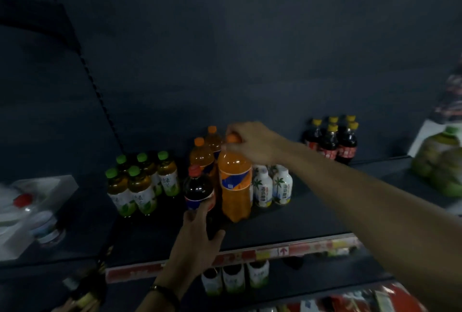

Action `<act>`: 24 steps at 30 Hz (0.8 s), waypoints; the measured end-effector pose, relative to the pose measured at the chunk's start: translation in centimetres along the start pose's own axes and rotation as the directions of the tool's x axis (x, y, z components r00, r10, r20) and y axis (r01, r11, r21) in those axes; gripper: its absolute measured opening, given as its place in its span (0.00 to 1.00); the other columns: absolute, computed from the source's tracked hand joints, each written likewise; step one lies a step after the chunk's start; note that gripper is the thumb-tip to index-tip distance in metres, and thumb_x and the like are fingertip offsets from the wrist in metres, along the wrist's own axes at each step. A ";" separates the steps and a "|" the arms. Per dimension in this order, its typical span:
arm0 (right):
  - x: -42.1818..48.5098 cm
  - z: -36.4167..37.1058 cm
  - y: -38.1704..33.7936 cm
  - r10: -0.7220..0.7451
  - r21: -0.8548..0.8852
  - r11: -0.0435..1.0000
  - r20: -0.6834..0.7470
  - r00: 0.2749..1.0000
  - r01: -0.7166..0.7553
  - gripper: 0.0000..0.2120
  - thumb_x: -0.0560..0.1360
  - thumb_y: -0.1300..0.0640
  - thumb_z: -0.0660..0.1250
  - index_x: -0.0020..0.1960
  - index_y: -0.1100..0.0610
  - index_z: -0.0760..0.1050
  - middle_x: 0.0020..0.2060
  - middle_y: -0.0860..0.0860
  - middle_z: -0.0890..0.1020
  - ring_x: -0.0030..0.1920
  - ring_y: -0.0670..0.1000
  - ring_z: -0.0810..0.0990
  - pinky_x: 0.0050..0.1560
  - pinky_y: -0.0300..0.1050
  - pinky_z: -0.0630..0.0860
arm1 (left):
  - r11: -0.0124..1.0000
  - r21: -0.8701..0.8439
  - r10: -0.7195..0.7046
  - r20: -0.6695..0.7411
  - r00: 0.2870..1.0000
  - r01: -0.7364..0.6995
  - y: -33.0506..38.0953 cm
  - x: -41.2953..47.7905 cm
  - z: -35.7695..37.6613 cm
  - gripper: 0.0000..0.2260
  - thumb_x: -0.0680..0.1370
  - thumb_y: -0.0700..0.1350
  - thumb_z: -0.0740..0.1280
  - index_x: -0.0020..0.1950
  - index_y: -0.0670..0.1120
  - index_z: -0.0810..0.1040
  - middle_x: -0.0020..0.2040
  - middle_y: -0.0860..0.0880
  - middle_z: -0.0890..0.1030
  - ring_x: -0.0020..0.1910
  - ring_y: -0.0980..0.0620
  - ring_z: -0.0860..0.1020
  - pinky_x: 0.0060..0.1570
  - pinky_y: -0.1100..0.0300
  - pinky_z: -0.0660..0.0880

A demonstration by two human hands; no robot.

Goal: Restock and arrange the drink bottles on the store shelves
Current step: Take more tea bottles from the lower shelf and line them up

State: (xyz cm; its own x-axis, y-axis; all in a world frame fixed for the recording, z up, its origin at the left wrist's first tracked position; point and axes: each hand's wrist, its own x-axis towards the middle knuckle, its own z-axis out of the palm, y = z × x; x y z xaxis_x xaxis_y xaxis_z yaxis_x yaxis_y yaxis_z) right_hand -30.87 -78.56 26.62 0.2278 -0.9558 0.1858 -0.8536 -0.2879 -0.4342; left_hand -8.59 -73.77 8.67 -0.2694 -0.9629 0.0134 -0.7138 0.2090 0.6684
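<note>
A large orange soda bottle (235, 186) stands on the dark shelf (300, 216), and my right hand (252, 142) grips its orange cap from above. Just left of it a dark cola bottle (198, 186) with a red cap is held low around its body by my left hand (196, 239). Two more orange soda bottles (203, 155) stand behind these.
Several green-capped tea bottles (140, 184) stand to the left, white coconut drink bottles (272, 185) to the right, yellow-capped cola bottles (330, 142) at the back right. A wrapped pack of green bottles (440, 161) sits far right. A lower shelf holds more bottles (235, 279).
</note>
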 end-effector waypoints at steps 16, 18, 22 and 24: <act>-17.1 -10.2 6.3 0.119 0.297 0.944 0.111 0.987 -0.147 0.05 0.84 0.59 0.67 0.59 0.56 0.79 0.41 0.45 0.81 0.39 0.46 0.77 0.40 0.45 0.76 | 0.677 -0.736 0.484 0.464 0.742 0.018 14.8 0.5 8.4 0.35 0.67 0.50 0.82 0.72 0.49 0.74 0.65 0.48 0.85 0.66 0.45 0.82 0.62 0.51 0.80; -20.1 -9.8 9.5 0.242 0.333 0.911 0.047 0.969 -0.244 0.07 0.84 0.56 0.67 0.61 0.53 0.80 0.43 0.45 0.84 0.41 0.49 0.81 0.43 0.50 0.80 | 0.679 -0.734 0.449 0.417 0.790 0.002 16.9 -1.2 12.0 0.29 0.67 0.48 0.82 0.66 0.53 0.77 0.59 0.55 0.87 0.60 0.53 0.85 0.55 0.60 0.81; -27.5 -7.2 15.2 0.477 0.454 0.806 -0.118 0.871 -0.380 0.10 0.77 0.44 0.75 0.56 0.44 0.79 0.45 0.42 0.86 0.44 0.39 0.84 0.46 0.42 0.80 | 0.691 -0.722 0.378 0.328 0.866 -0.028 21.5 -4.0 18.5 0.33 0.70 0.42 0.83 0.69 0.58 0.74 0.59 0.56 0.86 0.58 0.56 0.85 0.54 0.60 0.81; -29.9 -6.4 17.4 0.521 0.443 0.788 -0.109 0.847 -0.427 0.12 0.72 0.36 0.76 0.52 0.38 0.81 0.45 0.40 0.86 0.46 0.38 0.85 0.49 0.40 0.80 | 0.730 -0.678 0.365 0.278 0.888 -0.088 24.1 -4.4 21.2 0.34 0.68 0.46 0.85 0.68 0.58 0.71 0.59 0.57 0.85 0.58 0.57 0.85 0.56 0.56 0.82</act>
State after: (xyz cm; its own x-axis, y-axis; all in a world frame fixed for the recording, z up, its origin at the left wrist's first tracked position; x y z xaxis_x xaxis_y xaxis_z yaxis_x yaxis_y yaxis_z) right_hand -55.55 -54.60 19.13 -0.3025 -0.9528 0.0274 -0.5622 0.1551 -0.8123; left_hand -38.33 -60.84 8.92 -0.6800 -0.7315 0.0493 -0.0589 0.1215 0.9908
